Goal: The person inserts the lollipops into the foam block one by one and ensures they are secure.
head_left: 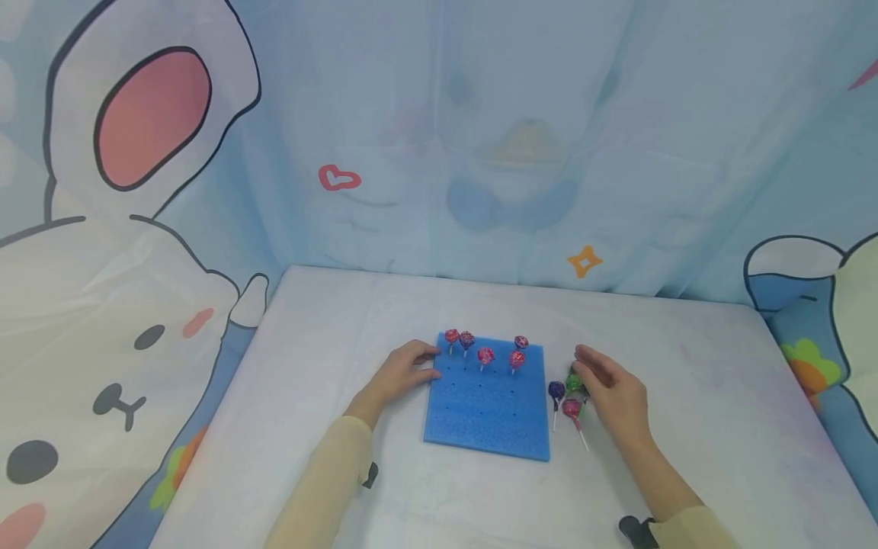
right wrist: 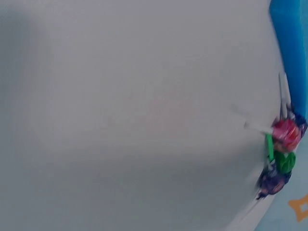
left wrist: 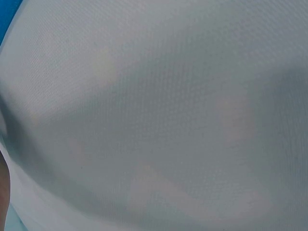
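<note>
A blue foam board [head_left: 487, 427] with rows of small holes lies on the table. Several wrapped lollipops stand upright near its far side, among them a red lollipop [head_left: 485, 356] and a purple lollipop [head_left: 467, 340]. At the board's left edge rests my left hand [head_left: 398, 375], thumb and fingers extended. To the board's right lies a loose cluster with a purple lollipop [head_left: 556, 390], a green lollipop [right wrist: 285, 162] and a red lollipop [right wrist: 287, 134]. Beside that cluster is my right hand [head_left: 620, 396], fingers loosely bent by the green lollipop; fingertip contact is unclear.
A white cloth covers the table [head_left: 329, 335]. Behind it hangs a light-blue printed curtain [head_left: 384, 114] with cartoon figures. The left wrist view shows mostly cloth, with a blue corner of the board [left wrist: 6, 17].
</note>
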Motion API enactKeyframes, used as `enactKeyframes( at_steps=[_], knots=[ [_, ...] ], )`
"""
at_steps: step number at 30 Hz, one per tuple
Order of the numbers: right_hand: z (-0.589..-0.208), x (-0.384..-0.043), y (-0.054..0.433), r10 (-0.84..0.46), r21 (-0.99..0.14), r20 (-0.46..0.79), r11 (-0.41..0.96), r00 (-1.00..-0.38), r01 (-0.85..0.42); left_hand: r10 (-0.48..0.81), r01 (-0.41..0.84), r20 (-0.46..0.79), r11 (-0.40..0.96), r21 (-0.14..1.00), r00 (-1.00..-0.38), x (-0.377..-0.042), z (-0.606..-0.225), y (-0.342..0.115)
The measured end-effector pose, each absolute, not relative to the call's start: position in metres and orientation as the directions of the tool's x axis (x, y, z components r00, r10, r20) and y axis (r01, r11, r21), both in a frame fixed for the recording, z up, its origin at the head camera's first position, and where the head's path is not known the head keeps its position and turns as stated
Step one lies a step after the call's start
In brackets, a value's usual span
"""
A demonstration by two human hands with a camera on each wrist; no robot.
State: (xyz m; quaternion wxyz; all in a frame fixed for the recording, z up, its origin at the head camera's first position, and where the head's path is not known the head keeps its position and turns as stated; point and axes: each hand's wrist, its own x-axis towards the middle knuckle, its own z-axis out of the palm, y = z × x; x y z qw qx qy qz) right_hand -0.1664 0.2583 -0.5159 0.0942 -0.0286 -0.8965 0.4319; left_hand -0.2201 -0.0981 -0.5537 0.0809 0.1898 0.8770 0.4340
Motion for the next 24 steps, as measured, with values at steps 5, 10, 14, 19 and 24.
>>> enactKeyframes(
  at_steps=[5, 10, 14, 19, 24],
  knots=[
    [-0.520, -0.163, 0.275, 0.158, -0.735, 0.148, 0.679, -0.976, -0.001, 0.409, 0.271, 0.035, 0.538, 0.798, -0.912, -0.220, -0.555, -0.099],
    [-0.521, -0.160, 0.289, 0.172, -0.701, 0.159, 0.713, -0.972, 0.012, 0.408, 0.271, 0.032, 0.543, 0.795, -0.912, -0.221, -0.556, -0.099],
    [-0.523, -0.159, 0.298, 0.190, -0.665, 0.166, 0.746, -0.968, 0.032, 0.407, 0.267, 0.027, 0.547, 0.793, -0.913, -0.221, -0.556, -0.099],
    [-0.526, -0.160, 0.304, 0.195, -0.646, 0.143, 0.762, -0.970, 0.058, 0.406, 0.265, 0.021, 0.555, 0.789, -0.914, -0.221, -0.557, -0.099],
    [-0.530, -0.165, 0.307, 0.143, -0.655, 0.138, 0.755, -0.980, 0.018, 0.402, 0.261, 0.016, 0.562, 0.785, -0.915, -0.221, -0.555, -0.099]
  ],
)
